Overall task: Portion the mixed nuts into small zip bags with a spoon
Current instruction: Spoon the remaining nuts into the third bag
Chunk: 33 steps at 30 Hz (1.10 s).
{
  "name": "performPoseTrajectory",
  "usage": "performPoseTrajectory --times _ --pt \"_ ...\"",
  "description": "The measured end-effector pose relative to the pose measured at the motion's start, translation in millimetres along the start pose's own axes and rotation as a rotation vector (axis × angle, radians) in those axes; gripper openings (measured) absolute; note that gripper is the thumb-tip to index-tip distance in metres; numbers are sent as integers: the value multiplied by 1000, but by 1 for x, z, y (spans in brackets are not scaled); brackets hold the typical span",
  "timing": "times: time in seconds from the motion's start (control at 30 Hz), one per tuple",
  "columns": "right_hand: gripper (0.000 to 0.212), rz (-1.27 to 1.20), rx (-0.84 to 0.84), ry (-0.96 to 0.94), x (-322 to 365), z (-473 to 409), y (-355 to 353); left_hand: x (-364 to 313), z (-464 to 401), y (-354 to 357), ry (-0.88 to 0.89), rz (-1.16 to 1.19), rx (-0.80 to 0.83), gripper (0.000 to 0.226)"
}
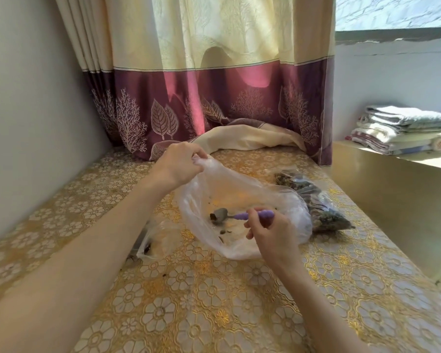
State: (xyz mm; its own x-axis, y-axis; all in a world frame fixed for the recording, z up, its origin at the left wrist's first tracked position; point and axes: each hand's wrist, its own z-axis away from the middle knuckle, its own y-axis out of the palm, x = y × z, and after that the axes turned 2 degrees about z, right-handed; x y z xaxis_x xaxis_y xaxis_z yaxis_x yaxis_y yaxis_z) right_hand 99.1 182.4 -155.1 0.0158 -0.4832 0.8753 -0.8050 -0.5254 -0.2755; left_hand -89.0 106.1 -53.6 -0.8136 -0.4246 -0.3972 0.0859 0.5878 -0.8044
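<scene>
The left hand [180, 163] pinches the large clear plastic bag's [239, 192] rim at 11 o'clock while the right hand [270, 231] grips the purple-handled metal spoon [239, 215] inside it.

No writing, label, brand, number or sign can be read anywhere in the frame — the patterns on the curtain [201, 105] at upper centre and on the tablecloth [214, 289] across the lower half are leaves and flowers only, with no letters.
</scene>
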Motion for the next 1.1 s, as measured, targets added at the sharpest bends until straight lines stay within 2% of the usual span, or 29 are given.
performPoseTrajectory --times 0.1,0.17,0.23,0.33,0.37,0.43,0.5,0.6,0.7,0.77,0.83,0.93,1.0,1.1 --pt "28 12 38 -56 2 0 -3 2 1 1 -12 -16 17 26" --pt "20 35 48 -71 1 -2 -5 5 3 0 -49 -27 13 26" --pt "15 66 -5 -91 0 -5 -9 8 4 -1 -124 -51 19 28" --pt "16 75 22 -105 -2 -9 -18 13 9 -2 -254 -113 95 35" --pt "17 66 7 -103 -3 -11 -21 15 10 -3 -279 -149 132 37" --pt "22 -71 -137 -46 -7 -18 -32 15 13 -4 -302 -228 184 43" --pt "32 -296 -351 64 -10 -24 -45 8 20 -3 -246 -308 158 43" --pt "37 -494 -591 246 -16 -31 -61 -18 40 9 -14 -282 72 36" --pt "40 -645 -662 448 -22 -34 -71 -46 67 39 235 -132 59 30" --pt "39 -671 -607 553 -26 -35 -75 -55 76 61 271 -76 206 36" --pt "35 -619 -505 598 -28 -34 -78 -56 78 82 261 -54 385 43" --pt "28 -454 -361 568 -31 -31 -82 -45 79 106 205 -31 532 49" --pt "29 -202 -279 529 -31 -31 -81 -38 81 115 206 -92 589 50" --pt "43 231 -144 494 -24 -35 -73 -34 85 120 216 -140 605 50"
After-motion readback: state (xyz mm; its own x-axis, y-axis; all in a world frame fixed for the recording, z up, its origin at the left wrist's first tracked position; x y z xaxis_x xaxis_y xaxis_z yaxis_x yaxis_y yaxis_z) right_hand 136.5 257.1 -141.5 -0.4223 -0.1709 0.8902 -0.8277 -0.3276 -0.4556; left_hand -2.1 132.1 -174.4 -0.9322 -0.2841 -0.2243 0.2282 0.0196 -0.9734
